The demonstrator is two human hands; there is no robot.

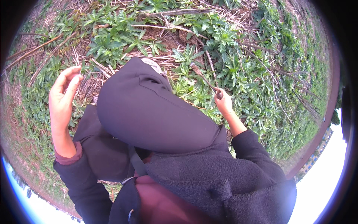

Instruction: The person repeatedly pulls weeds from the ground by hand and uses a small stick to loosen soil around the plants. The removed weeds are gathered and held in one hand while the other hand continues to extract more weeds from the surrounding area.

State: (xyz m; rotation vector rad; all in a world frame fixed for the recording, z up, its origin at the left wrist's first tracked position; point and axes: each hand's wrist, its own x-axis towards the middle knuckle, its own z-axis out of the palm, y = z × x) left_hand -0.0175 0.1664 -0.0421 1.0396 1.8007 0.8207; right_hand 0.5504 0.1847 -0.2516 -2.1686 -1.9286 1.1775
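Note:
My right hand [223, 102] is closed around the handle of a slender hand tool [206, 80]. The tool's far end looks caked with soil and lies over low green weeds [186, 56] beside my leg; its exact kind is unclear. My left hand [63, 91] is raised on the other side, above weeds and dry straw. Its fingers are curled, with the thumb near the fingertips and a gap behind them; I see nothing held. Between my hands, my bent knee in dark trousers [156, 112] covers part of the ground. A light shoe [153, 66] shows past the knee.
Dry stalks [179, 12] lie across the weeds ahead, and more woody stems [42, 53] stick out at the far left. Reddish bare soil [156, 34] shows between plants. Dead branches [279, 71] cross the leafy growth on the right. A dark fleece jacket [193, 173] hangs over my lap.

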